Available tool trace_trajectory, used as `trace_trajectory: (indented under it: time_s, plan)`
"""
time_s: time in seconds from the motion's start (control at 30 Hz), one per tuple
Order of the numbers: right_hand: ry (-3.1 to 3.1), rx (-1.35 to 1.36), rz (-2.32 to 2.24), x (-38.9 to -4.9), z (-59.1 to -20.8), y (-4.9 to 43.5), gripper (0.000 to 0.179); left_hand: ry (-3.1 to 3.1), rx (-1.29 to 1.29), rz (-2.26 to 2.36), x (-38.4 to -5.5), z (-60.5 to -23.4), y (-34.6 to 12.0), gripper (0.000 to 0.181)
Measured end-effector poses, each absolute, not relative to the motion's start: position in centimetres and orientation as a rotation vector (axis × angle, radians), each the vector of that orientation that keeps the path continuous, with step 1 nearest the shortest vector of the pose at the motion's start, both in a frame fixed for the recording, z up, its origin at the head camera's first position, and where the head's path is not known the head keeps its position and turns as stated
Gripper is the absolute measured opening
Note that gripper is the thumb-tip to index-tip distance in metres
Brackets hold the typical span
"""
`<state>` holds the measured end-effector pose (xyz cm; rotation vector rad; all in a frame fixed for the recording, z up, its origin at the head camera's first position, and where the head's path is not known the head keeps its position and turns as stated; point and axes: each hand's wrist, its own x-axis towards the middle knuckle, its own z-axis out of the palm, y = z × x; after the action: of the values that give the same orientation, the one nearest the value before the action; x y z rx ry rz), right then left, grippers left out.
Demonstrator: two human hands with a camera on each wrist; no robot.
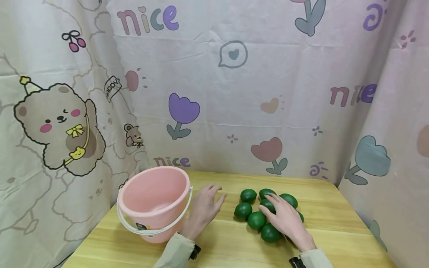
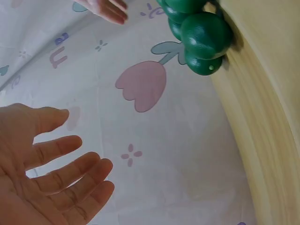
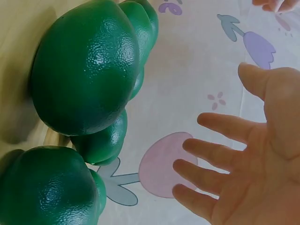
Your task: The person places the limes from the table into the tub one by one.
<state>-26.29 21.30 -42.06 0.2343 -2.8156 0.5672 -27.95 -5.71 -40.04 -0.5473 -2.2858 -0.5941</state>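
Observation:
Several glossy dark green limes (image 1: 257,220) lie in a loose cluster on the right half of the wooden table. Above them hovers my right hand (image 1: 285,219), palm down with fingers spread; the right wrist view shows its fingers apart from the nearest lime (image 3: 86,68). My left hand (image 1: 205,208) is held over the table between the cluster and a pink bucket (image 1: 157,216), its fingers loosely extended. In the left wrist view the left palm (image 2: 28,187) holds nothing, and the limes (image 2: 206,35) are at the upper right.
The bucket's white handle (image 1: 161,230) hangs down across its front. Patterned curtains (image 1: 214,85) close off the back and both sides of the wooden table (image 1: 228,249). Each wrist wears a dark strap (image 1: 195,252) by a beige sleeve (image 1: 177,251).

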Motion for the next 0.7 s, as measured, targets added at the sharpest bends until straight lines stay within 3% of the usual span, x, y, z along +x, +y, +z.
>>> trace_trajectory:
  time_s: [0.33,0.7]
  plan:
    - [-2.772,0.170,0.660,-26.3,-42.0,22.0,0.059,-2.217,-0.561,-0.694,-26.5,-39.4,-6.9,0.022]
    - [-2.778,0.180,0.709,-26.2,-42.8,23.6,0.063,-2.058,-0.496,-0.640,-24.9,-39.4,-8.8,0.023]
